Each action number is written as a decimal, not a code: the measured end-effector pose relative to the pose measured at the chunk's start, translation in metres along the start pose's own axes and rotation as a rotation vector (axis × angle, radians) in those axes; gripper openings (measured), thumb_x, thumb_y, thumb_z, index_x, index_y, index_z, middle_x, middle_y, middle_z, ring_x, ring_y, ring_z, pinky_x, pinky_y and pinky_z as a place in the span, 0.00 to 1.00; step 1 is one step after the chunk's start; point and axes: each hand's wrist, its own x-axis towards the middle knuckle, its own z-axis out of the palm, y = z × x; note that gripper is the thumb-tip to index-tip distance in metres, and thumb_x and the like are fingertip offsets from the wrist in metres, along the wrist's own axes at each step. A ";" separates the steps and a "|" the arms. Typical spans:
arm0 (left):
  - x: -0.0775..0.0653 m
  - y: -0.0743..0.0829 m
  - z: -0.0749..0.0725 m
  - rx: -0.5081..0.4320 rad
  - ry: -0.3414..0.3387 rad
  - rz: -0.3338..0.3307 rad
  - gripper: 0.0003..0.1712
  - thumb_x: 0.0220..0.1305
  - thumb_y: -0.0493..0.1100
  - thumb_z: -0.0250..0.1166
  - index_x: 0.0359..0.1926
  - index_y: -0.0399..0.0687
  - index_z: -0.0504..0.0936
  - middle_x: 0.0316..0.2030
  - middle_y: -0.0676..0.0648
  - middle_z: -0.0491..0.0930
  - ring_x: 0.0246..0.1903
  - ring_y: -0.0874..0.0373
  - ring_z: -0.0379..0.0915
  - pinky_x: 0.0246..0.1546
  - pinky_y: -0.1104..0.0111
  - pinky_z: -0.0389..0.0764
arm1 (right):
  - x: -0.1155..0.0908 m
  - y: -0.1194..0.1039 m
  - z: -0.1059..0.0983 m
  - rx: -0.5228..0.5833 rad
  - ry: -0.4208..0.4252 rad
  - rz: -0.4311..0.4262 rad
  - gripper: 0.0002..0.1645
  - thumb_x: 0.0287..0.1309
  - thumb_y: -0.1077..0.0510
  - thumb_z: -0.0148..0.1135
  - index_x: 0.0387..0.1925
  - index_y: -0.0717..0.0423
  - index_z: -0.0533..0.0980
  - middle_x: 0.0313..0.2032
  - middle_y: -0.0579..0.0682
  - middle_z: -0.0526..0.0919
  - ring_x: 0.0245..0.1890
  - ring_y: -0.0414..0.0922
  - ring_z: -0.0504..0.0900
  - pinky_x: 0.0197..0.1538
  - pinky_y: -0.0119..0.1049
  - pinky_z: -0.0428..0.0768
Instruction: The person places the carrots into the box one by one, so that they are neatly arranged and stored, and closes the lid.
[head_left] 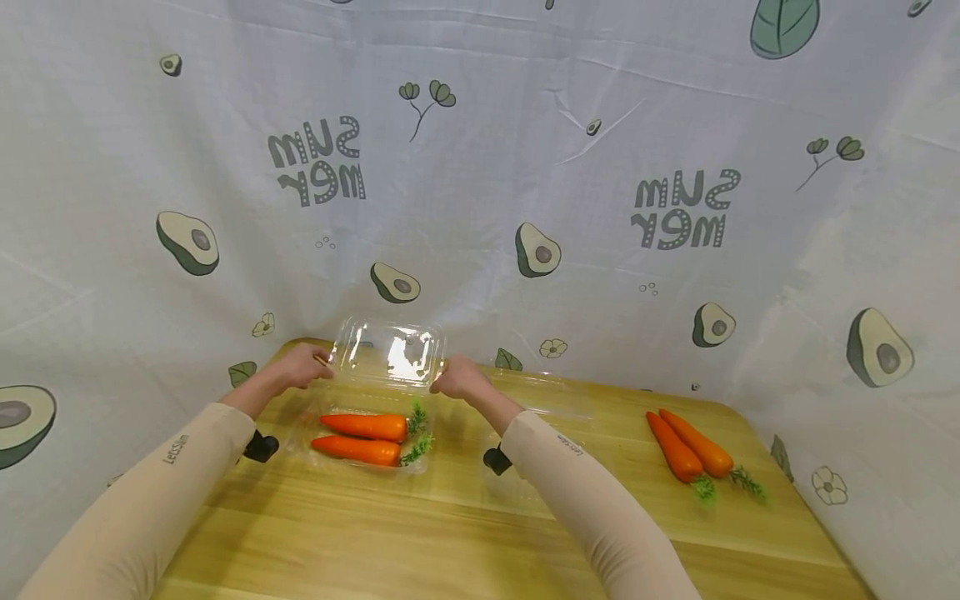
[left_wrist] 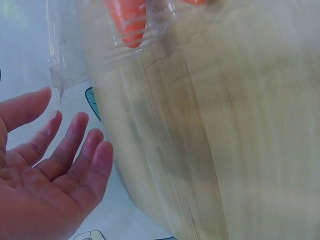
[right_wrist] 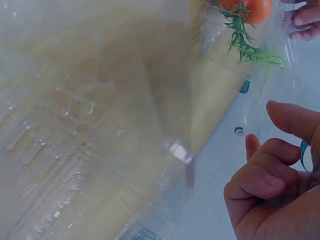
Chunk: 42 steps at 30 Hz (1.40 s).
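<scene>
Two orange carrots (head_left: pixel 365 427) with green tops lie side by side in a clear plastic clamshell box at the left of the table. The box's lid (head_left: pixel 386 354) stands raised behind them. My left hand (head_left: pixel 303 365) holds the lid's left edge; in the left wrist view the thumb and forefinger meet at its corner, with the other fingers (left_wrist: pixel 82 165) spread loosely. At the lid's right edge is my right hand (head_left: pixel 461 379), with thumb and forefinger at the rim and the remaining fingers (right_wrist: pixel 265 175) curled.
A second clear plastic box (head_left: pixel 517 487) lies open beneath my right forearm, its lid (head_left: pixel 543 392) toward the back. Two more carrots (head_left: pixel 686 446) lie on the wooden table (head_left: pixel 360 542) at the right. A printed cloth (head_left: pixel 480 167) hangs behind the table.
</scene>
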 end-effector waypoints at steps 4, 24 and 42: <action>0.001 -0.001 0.000 -0.019 0.050 -0.002 0.22 0.68 0.38 0.61 0.57 0.26 0.75 0.52 0.30 0.77 0.37 0.47 0.74 0.31 0.67 0.73 | 0.003 0.000 0.000 0.018 -0.002 -0.004 0.31 0.61 0.56 0.68 0.09 0.49 0.60 0.13 0.42 0.57 0.15 0.40 0.56 0.24 0.35 0.63; 0.002 0.008 -0.006 0.004 0.211 -0.003 0.17 0.76 0.41 0.54 0.56 0.33 0.78 0.60 0.28 0.74 0.59 0.33 0.70 0.53 0.49 0.75 | 0.007 0.001 -0.009 0.067 0.049 -0.024 0.32 0.65 0.58 0.61 0.07 0.48 0.59 0.09 0.41 0.54 0.12 0.39 0.50 0.20 0.34 0.56; -0.009 0.009 -0.009 0.019 0.317 0.045 0.18 0.77 0.44 0.54 0.56 0.35 0.80 0.55 0.31 0.79 0.54 0.35 0.74 0.51 0.48 0.76 | 0.002 -0.003 -0.013 0.046 0.119 -0.065 0.30 0.69 0.54 0.60 0.10 0.47 0.63 0.10 0.42 0.57 0.12 0.40 0.53 0.21 0.35 0.58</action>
